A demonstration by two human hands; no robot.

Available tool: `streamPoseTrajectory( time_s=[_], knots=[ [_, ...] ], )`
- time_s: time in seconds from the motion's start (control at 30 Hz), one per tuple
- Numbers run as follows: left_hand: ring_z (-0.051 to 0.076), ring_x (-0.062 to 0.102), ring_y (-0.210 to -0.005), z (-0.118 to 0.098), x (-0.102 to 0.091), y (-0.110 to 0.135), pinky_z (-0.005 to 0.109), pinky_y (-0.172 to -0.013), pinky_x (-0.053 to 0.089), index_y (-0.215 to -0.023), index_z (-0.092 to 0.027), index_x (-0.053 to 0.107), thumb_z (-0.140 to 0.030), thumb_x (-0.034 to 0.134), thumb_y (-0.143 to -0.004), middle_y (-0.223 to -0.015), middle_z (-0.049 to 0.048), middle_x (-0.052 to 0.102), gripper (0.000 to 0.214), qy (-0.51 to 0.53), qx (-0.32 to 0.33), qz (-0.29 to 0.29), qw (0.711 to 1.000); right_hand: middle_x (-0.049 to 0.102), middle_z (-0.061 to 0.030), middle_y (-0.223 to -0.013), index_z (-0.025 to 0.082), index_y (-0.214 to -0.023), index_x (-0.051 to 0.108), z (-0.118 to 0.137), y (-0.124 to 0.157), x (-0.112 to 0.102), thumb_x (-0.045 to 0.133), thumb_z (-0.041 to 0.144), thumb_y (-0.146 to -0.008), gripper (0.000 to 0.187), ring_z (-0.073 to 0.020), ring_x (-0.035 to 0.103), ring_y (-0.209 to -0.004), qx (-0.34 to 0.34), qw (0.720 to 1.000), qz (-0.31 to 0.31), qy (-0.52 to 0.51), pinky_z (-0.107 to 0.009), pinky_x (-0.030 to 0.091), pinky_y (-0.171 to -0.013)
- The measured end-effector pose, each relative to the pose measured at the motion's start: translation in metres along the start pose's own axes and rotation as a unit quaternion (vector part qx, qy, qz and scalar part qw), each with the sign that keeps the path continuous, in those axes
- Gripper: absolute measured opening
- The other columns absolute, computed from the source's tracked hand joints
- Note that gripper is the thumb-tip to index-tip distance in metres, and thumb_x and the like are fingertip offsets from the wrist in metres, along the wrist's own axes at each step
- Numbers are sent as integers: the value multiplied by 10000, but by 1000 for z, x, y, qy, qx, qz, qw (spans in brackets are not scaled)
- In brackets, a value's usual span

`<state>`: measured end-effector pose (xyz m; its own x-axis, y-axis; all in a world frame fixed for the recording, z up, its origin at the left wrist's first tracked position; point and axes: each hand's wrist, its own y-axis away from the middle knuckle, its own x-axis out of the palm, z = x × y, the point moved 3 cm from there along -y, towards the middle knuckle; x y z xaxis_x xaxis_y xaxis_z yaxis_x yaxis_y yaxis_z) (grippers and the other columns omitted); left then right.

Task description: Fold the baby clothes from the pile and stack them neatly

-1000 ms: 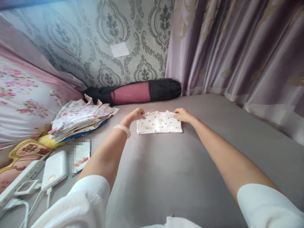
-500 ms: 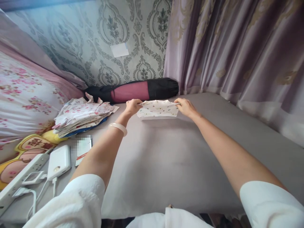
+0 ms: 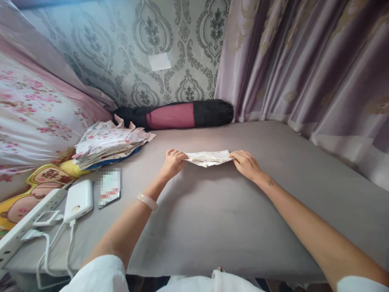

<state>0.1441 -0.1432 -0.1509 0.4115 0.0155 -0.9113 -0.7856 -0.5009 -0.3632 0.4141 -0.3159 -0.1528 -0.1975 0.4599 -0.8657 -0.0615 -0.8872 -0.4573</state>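
Both hands gripped a small printed cloth over the middle of the bed.

The left hand [image 3: 174, 162] pinched the left end of the small printed cloth [image 3: 209, 158] and the right hand [image 3: 246, 164] pinched its right end, fingers closed on the fabric. The cloth hung folded and slack between them, low over the grey bed [image 3: 212, 219], well clear of the near edge; whether it touched the sheet could not be told. A pale bracelet [image 3: 147, 200] sat on the left wrist. Toward the bed's left edge lay a stack of folded clothes [image 3: 109, 142], with a phone [image 3: 109, 188] and a white power bank [image 3: 79, 200] nearer the near left corner. A black and pink rolled bag [image 3: 179, 114] lay along the far edge against the wall.
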Motion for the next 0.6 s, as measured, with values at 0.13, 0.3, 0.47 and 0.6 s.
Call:
streamPoseTrajectory(
  time_s=[0.13, 0.3, 0.47, 0.6],
  knots=[
    [194, 591, -1045, -8, 10, 18, 412, -1102, 226, -1034, -258, 684, -146, 443, -861, -1118, 36, 709, 316, 5, 10, 22, 1000, 694, -79, -1075, 202, -1025, 655, 6, 18, 9, 408, 61, -877, 321, -222, 581, -1031, -20, 999, 29, 6, -337, 408, -916],
    [196, 584, -1077, -14, 12, 34, 431, -1099, 225, -1059, -265, 692, -117, 373, -871, -1140, 45, 698, 399, 16, 24, 58, 998, 686, -73, -1096, 209, -994, 659, 11, 32, 9, 398, 27, -844, 352, -221, 576, -1020, -29, 997, 69, 3, -339, 419, -887],
    [208, 587, -1097, -19, 8, 34, 422, -1097, 233, -977, -262, 693, -181, 507, -799, -1160, 28, 686, 271, 56, -40, 111, 991, 690, -56, -1046, 215, -810, 655, 25, 24, 6, 485, 46, -776, 242, -223, 581, -987, 17, 997, 66, 20, -340, 402, -885],
    [226, 576, -1104, -39, 16, 20, 397, -1031, 305, -1046, -252, 661, -379, 564, -865, -1120, 55, 679, 242, 53, -51, 81, 994, 674, -66, -1077, 211, -996, 659, 54, 7, 18, 579, 235, -863, 157, -232, 567, -1040, 5, 998, 54, -12, -333, 395, -920]
  ],
)
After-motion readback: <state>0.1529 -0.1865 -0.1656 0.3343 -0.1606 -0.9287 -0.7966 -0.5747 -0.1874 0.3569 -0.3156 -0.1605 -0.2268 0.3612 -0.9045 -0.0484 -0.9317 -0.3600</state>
